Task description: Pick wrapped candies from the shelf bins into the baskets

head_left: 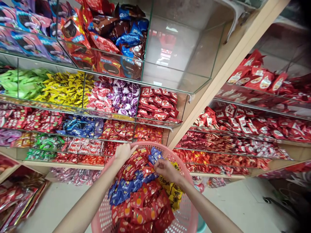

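A pink perforated basket (190,200) at the lower middle holds heaps of small wrapped packets: red ones (145,204), blue ones (125,191) and yellow ones (174,194). My left hand (124,153) is closed on the basket's far left rim, with the thumb stretched along it. Over the packets on the right side of the basket is my right hand (166,170), its fingers curled together next to a blue packet (155,155). Whatever its fingertips may hold is too small to make out.
Glass-divided shelves of wrapped sweets stand ahead, with green (24,82), yellow (66,89) and purple ones (125,95). A slanting wooden post (218,84) parts them from the right shelves. Red packages (18,200) lie at the lower left. The pale floor (225,207) shows below.
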A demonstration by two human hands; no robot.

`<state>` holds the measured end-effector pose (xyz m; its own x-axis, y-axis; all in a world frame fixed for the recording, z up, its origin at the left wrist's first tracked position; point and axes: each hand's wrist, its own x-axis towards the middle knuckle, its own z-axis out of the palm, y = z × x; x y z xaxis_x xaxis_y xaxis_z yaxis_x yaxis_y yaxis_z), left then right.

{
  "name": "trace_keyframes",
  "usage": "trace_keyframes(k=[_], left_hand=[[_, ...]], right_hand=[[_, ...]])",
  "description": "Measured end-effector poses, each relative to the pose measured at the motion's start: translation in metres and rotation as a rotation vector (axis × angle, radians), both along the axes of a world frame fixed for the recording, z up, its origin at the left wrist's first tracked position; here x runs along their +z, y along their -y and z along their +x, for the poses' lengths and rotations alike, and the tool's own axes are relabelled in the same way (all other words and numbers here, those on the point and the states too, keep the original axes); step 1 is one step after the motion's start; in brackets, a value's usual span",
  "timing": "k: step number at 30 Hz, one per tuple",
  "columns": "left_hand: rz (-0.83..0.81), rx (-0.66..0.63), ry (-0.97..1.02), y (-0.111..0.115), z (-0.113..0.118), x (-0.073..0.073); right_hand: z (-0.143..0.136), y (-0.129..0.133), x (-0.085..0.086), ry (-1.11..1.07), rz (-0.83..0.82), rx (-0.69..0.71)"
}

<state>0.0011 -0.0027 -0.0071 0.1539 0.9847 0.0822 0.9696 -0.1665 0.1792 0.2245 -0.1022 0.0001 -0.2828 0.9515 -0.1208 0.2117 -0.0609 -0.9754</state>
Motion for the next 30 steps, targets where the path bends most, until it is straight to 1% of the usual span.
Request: trace_keyframes(k=[6, 9, 11, 15, 17, 19, 21, 23, 26, 28, 30], left_hand=[[-0.068, -0.022, 0.078, -0.007, -0.008, 0.003], [-0.126, -0.039, 0.162, -0.011, -0.014, 0.007], [-0.142, -0.038, 0.225, -0.011, -0.017, 0.008], [-0.117, -0.020, 0.388, -0.008, -0.020, 0.008], [-0.131, -0.087, 0.492, -0.005, -0.021, 0.010], [-0.170, -0.199, 0.577, -0.003, -0.024, 0.013], [-0.229, -0.295, 0.638, 0.000, -0.028, 0.018], [-0.318, -0.359, 0.691, 0.002, -0.033, 0.024], [-0.470, -0.370, 0.735, 0.004, -0.040, 0.032], [-0.509, -0.348, 0.736, 0.005, -0.043, 0.035], [-0.513, -0.347, 0.737, 0.006, -0.045, 0.036]], right_hand=[[-0.025, -0.041, 0.010, -0.089, 0.068, -0.179], [-0.034, -0.051, 0.009, -0.121, 0.113, -0.244], [-0.036, -0.051, 0.005, -0.132, 0.129, -0.260], [-0.033, -0.044, -0.005, -0.151, 0.137, -0.266], [-0.033, -0.041, -0.007, -0.160, 0.139, -0.264], [-0.035, -0.040, -0.008, -0.164, 0.144, -0.253], [-0.040, -0.040, -0.006, -0.168, 0.150, -0.233], [-0.046, -0.041, -0.005, -0.172, 0.157, -0.211], [-0.055, -0.041, -0.005, -0.180, 0.167, -0.195], [-0.058, -0.041, -0.006, -0.180, 0.173, -0.198], [-0.060, -0.041, -0.008, -0.175, 0.177, -0.205]])
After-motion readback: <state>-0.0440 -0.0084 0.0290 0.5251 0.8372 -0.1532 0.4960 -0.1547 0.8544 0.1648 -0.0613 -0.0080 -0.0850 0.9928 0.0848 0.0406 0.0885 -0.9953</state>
